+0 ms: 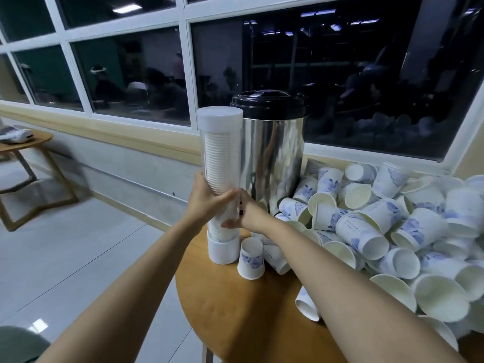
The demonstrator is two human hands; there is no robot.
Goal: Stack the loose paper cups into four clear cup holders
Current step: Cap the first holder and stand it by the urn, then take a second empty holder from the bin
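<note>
Right now I am watching both grips holding the clear cup holder (221, 163), which is standing upright on its white base at the far left edge of the round wooden bench (235, 310). The left grip (207, 203) is wrapping the tube from the left, fingers curling across its front. The right grip (245, 214) is clasping it from the right, slightly lower. Stacked cups are filling the tube up to its white cap (the lowest stretch is blurred). One paper cup (251, 259) is sitting upside down just beside the base. Loose cups (392, 231) are lying heaped across the bench's right side, beside a steel urn (272, 153) standing just behind the holder.
</note>
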